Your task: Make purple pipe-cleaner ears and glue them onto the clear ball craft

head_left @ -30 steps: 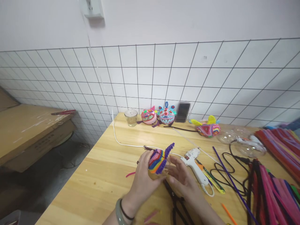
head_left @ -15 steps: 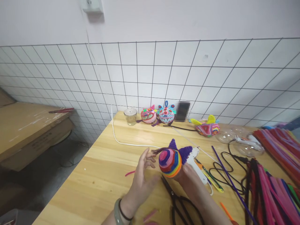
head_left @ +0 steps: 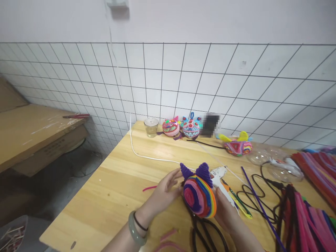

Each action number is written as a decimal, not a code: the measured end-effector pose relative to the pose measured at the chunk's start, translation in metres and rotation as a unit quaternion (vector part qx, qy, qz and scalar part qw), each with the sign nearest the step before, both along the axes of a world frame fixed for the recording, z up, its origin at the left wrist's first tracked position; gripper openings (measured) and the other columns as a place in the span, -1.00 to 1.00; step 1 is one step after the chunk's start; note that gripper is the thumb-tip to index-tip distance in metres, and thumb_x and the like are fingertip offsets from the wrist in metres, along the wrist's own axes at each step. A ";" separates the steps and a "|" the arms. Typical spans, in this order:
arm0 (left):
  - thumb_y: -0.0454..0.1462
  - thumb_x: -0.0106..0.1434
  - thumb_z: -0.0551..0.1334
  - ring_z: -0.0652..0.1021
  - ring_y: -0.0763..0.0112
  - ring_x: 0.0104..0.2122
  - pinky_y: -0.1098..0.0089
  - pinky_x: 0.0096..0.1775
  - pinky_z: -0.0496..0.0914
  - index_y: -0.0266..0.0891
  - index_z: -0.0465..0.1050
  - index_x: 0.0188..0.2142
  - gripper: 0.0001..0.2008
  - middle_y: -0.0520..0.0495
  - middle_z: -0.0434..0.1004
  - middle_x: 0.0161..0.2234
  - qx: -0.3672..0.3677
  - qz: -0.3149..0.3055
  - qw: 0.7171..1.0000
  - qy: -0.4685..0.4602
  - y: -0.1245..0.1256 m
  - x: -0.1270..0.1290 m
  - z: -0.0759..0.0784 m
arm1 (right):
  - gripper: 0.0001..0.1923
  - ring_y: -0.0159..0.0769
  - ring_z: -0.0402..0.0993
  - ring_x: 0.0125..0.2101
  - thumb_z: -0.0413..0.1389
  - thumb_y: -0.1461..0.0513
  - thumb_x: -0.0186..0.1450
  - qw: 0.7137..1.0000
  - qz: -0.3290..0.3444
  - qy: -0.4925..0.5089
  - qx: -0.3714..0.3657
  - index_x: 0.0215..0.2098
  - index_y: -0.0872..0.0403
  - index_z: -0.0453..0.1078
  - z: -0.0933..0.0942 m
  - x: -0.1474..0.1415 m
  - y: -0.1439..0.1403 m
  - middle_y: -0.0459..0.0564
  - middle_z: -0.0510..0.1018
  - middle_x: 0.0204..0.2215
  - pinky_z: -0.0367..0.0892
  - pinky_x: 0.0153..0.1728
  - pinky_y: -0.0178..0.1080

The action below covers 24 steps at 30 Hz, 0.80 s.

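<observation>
A round ornament (head_left: 199,196) wound with rainbow-striped pipe cleaners, with two purple pointed ears on top, is held up over the table. My right hand (head_left: 227,211) grips it from the right, its fingers mostly hidden behind it. My left hand (head_left: 166,190) closes on its left edge with bent fingers, where a bit of dark strands shows. Below the ornament lie black-handled scissors (head_left: 207,232), their blades largely covered. A white glue gun (head_left: 220,180) rests just behind my right hand. Pink pipe-cleaner scraps (head_left: 168,235) lie near my left forearm.
Along the wall stand a glass cup (head_left: 151,127) and decorated ornaments (head_left: 191,128), with a winged one (head_left: 238,147) farther right. Pipe-cleaner bundles (head_left: 301,213), a black cord (head_left: 252,190) and clear plastic balls (head_left: 286,171) crowd the right. A bin (head_left: 15,232) stands lower left.
The ornament has turned, bringing its ears upright, and moved slightly down and to the right. My left hand has come from beside it to its left edge. The view has shifted a little.
</observation>
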<state>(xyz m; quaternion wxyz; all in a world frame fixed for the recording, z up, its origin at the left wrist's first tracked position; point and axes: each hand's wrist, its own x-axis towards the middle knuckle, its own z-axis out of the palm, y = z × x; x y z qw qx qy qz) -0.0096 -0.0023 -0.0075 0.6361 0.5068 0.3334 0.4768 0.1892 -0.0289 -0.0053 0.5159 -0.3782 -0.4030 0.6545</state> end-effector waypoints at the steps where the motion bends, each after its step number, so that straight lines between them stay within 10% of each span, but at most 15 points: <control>1: -0.21 0.05 0.37 0.50 0.21 -0.07 0.22 -0.01 0.32 -0.17 0.39 0.04 -0.47 -0.19 0.53 -0.06 0.001 -0.005 1.000 0.009 0.000 0.001 0.000 | -0.60 0.00 0.56 -0.19 0.14 -0.09 0.17 1.000 -0.002 0.005 -0.020 -0.16 -0.08 0.55 0.000 0.001 -0.001 0.03 0.64 -0.20 0.43 -0.15 -0.03; 6: -0.12 0.05 0.35 0.50 0.43 -0.50 0.42 -0.43 0.34 -0.28 0.54 -0.18 -0.63 -0.06 0.57 -0.49 -0.037 0.022 0.999 0.027 0.002 -0.002 0.006 | -0.50 -0.01 0.50 -0.10 0.06 -0.16 0.19 0.997 -0.025 0.036 -0.056 -0.14 -0.04 0.53 0.009 -0.005 0.000 0.05 0.61 -0.12 0.36 -0.05 -0.02; 16: -0.15 0.02 0.37 0.56 0.34 -0.36 0.32 -0.23 0.38 -0.25 0.46 -0.09 -0.55 -0.08 0.59 -0.40 -0.059 0.104 0.992 -0.044 0.008 -0.007 0.008 | -0.58 -0.10 0.57 -0.31 0.13 -0.13 0.16 0.983 -0.062 0.137 -0.107 -0.22 -0.05 0.56 0.006 -0.009 0.007 0.03 0.65 -0.24 0.49 -0.35 -0.14; 24: -0.25 0.13 0.28 0.39 0.18 0.01 0.08 0.03 0.28 -0.11 0.37 0.00 -0.60 -0.15 0.41 -0.02 0.258 0.217 0.912 0.233 -0.002 -0.006 0.002 | -0.56 -0.24 0.50 -0.50 0.10 -0.12 0.20 0.995 -0.058 0.079 -0.013 -0.17 0.00 0.51 0.008 -0.013 0.010 0.06 0.63 -0.27 0.39 -0.57 -0.27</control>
